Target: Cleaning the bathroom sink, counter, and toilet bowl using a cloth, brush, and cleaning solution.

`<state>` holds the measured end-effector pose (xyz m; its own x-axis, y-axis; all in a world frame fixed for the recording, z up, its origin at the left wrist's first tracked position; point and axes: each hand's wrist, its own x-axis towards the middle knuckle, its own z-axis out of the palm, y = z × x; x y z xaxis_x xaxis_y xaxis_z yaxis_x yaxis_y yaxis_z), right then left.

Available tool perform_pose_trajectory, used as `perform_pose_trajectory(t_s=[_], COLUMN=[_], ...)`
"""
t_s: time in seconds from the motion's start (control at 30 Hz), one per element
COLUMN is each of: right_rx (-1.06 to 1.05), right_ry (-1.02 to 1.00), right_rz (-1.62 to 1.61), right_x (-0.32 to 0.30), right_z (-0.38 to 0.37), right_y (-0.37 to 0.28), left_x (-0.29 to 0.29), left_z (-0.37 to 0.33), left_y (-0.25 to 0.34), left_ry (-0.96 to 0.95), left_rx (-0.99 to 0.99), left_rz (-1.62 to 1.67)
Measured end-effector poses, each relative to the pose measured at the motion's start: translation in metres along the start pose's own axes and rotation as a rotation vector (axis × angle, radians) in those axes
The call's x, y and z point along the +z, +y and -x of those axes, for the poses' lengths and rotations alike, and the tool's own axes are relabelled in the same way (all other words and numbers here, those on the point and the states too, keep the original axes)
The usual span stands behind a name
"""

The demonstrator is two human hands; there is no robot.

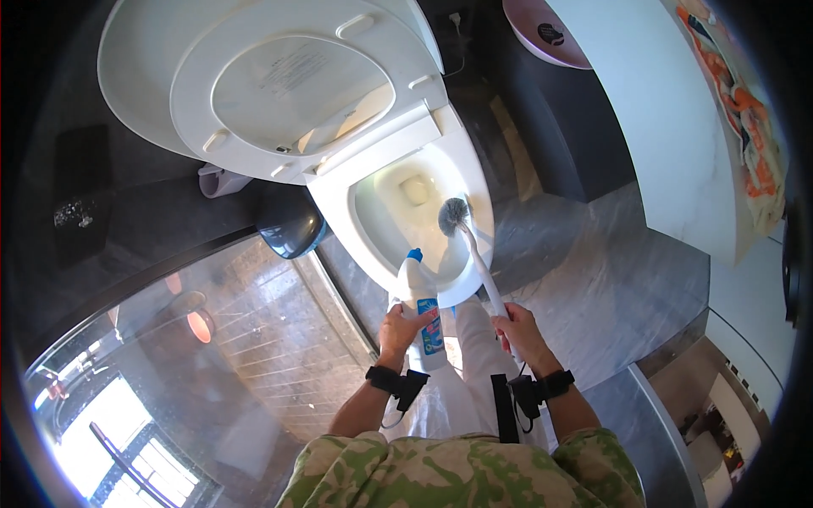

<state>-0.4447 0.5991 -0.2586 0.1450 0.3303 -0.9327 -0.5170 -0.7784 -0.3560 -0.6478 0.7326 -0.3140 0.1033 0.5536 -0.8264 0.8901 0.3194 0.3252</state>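
Note:
My left hand is closed around a white bottle of toilet cleaner with a blue cap and a blue label. The bottle stands nearly upright over the front rim of the toilet bowl, its cap pointing toward the bowl. In my right hand is the white handle of a toilet brush. Its round grey bristle head is at the right inner side of the bowl. A little water shows in the bottom of the bowl. Both the seat and the lid are raised.
Left of the toilet stand a dark rounded bin and a pale purple holder. A glass panel fills the lower left. At the upper right are a dark cabinet, a pink basin and a white counter.

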Motion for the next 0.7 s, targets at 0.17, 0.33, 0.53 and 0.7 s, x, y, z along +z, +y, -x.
perform_pose_trajectory(t_s=[0.17,0.33,0.53,0.7], right_rx=[-0.046,-0.001,0.014,0.01], right_ry=[0.009,0.006,0.048,0.049], right_rz=[0.029,0.02,0.151,0.222], right_x=[0.006,0.0,0.004,0.004], right_z=[-0.007,-0.021,-0.025,-0.028], right_y=[-0.002,0.006,0.004,0.008], left_x=[0.016,0.008,-0.003,-0.013], left_z=[-0.004,0.005,-0.001,0.004], left_y=[-0.03,-0.007,-0.008,-0.005], left_ry=[-0.11,-0.334,-0.333,-0.374], left_rx=[-0.109,-0.241,-0.234,-0.217], left_rz=[0.334,0.724,0.724,0.675])
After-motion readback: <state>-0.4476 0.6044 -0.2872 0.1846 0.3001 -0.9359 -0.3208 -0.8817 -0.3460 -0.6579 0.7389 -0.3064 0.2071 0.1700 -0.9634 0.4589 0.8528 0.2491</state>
